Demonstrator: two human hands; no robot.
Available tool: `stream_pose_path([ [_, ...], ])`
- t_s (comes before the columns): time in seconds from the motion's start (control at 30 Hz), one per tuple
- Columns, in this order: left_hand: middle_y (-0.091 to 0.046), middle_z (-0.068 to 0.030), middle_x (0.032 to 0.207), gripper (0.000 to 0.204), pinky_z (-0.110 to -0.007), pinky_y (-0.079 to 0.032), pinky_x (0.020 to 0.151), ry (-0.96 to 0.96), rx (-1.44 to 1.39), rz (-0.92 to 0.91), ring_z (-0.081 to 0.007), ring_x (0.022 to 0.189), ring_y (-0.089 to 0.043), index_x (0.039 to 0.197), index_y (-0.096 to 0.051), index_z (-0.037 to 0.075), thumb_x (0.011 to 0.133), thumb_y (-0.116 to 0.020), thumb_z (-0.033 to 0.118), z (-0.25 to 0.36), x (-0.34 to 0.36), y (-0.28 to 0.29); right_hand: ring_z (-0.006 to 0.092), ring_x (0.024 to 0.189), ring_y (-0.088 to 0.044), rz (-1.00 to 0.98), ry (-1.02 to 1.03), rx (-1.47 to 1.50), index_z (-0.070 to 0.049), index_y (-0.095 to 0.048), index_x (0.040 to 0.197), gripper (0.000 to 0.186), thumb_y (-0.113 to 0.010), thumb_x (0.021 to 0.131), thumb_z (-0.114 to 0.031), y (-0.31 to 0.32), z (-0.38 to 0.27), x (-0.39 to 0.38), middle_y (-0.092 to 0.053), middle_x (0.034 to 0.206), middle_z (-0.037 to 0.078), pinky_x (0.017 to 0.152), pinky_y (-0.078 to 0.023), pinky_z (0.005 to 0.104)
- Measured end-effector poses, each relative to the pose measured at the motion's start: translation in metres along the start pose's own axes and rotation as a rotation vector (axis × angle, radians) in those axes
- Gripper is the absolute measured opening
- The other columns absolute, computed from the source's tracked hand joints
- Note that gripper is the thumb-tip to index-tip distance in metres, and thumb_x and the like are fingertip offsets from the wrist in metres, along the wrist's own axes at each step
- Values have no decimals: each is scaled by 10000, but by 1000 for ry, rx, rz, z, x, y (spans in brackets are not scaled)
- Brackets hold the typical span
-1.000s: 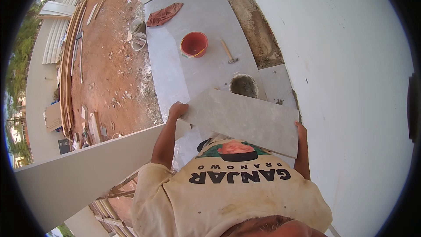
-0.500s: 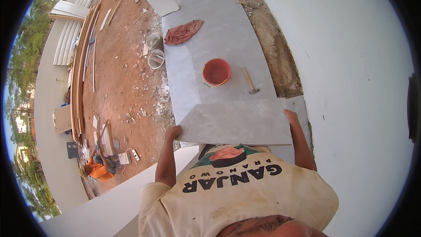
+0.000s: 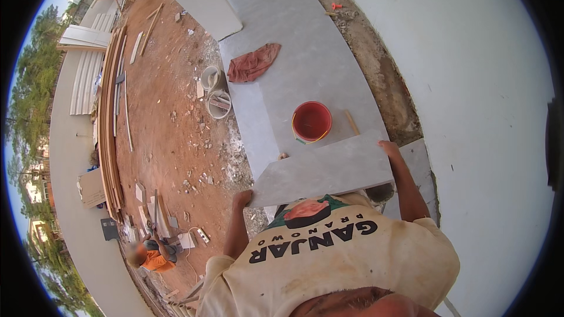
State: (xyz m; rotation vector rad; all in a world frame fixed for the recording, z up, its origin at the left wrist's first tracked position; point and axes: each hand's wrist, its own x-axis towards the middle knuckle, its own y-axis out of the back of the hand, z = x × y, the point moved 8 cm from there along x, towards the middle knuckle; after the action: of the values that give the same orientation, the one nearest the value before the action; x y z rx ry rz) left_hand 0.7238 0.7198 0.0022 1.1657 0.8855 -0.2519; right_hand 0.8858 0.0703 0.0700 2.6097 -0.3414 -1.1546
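A large grey floor tile [image 3: 323, 171] with one angled corner is held up across the front of my body. My left hand [image 3: 242, 198] grips its left edge, and my right hand [image 3: 389, 148] closes around its upper right corner. Just beyond the tile stands a red bucket [image 3: 312, 122] with a yellow handle. To the bucket's right lies a hammer [image 3: 351, 122]; only its wooden handle shows, since the tile covers the head. Bare toes [image 3: 284, 155] peek out past the tile's far edge.
A brown cloth [image 3: 254, 63] lies on the grey tiled floor [image 3: 282, 17]. Two pale buckets [image 3: 220, 105] stand on the dirt at left. A white wall [image 3: 487, 141] rises at right beside an untiled strip [image 3: 382, 70]. At lower left, a person in orange [image 3: 157, 259] works near planks.
My view has turned, so the surroundings sit further right and lower. The tile is tilted more, and it now hides the hammer's head. Both hands keep hold of the tile.
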Motion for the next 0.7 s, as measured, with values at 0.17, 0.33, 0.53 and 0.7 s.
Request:
stream_pose_path([
  [0.17,-626,-239,910,386,-429,-453,758,29,-18,-150,-345,845,-623,862,-640,17,769,-446,337,3,56,66,230,751,-610,66,-130,136,53,-646,927,359,-655,721,-241,-41,-15,-20,-647,871,139,694,-464,338],
  [0.33,-568,-266,1097,492,-423,-418,906,78,-117,-49,-368,1075,-543,1016,-624,-15,774,-440,372,-25,115,154,230,750,-603,100,-126,150,47,-647,930,362,-651,730,-255,-91,-43,-25,-643,856,133,700,-464,341],
  [0.53,-564,-250,1113,483,-431,-404,915,-17,62,-39,-371,1083,-532,1032,-625,19,804,-427,397,15,186,246,242,719,-600,172,-173,246,90,-601,925,390,-654,729,-242,-131,-92,-42,-620,835,136,652,-461,362],
  [0.7,-564,-253,1124,506,-421,-399,932,-53,125,-77,-360,1107,-525,1044,-624,-1,766,-436,378,57,262,302,245,725,-604,232,-200,223,84,-598,948,395,-645,731,-242,-152,-133,-28,-620,848,136,655,-463,358],
])
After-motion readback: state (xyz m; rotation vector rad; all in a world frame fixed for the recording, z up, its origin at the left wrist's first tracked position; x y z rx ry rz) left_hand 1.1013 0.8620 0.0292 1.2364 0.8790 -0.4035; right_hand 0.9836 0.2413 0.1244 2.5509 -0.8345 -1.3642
